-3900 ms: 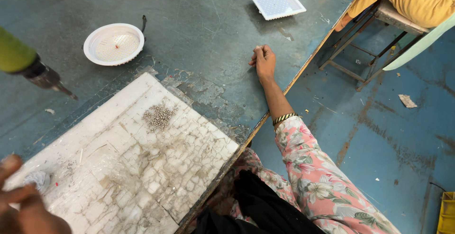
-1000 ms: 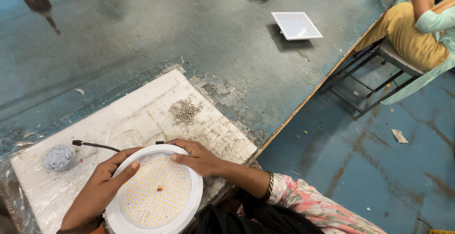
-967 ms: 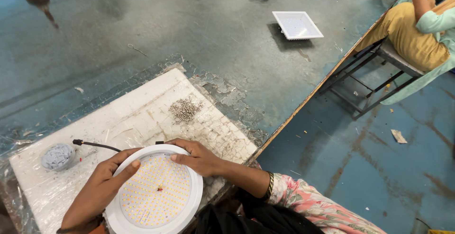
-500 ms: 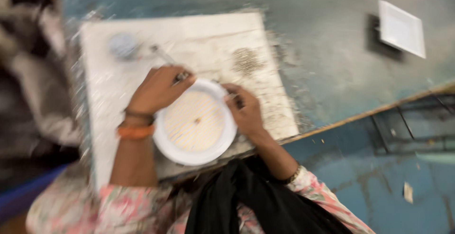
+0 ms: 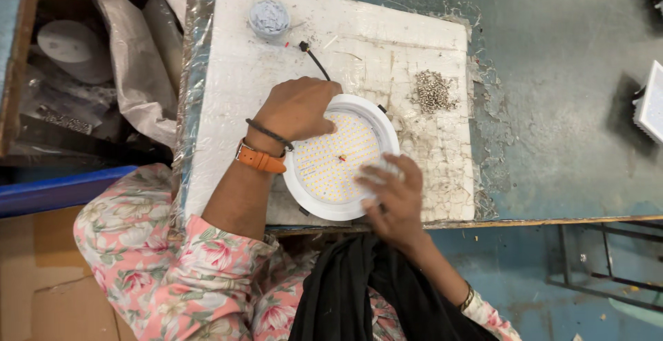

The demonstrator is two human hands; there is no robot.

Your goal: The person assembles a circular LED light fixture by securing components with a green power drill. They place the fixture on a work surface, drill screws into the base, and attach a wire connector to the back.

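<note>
A round white light fixture with a panel of small yellow dots lies face up on a worn white board. My left hand rests on its upper left rim and steadies it. My right hand sits over the lower right rim, fingers curled on a small pale piece that I cannot make out. A black cable runs from the fixture toward the far side of the board.
A heap of small screws lies on the board to the right. A small grey round container stands at the board's far edge. A box with plastic bags and white parts is on the left. White square panel at right.
The view has swung from a slanted look to straight down over the board. The fixture was brought onto the board. My right hand slid to its lower right rim.
</note>
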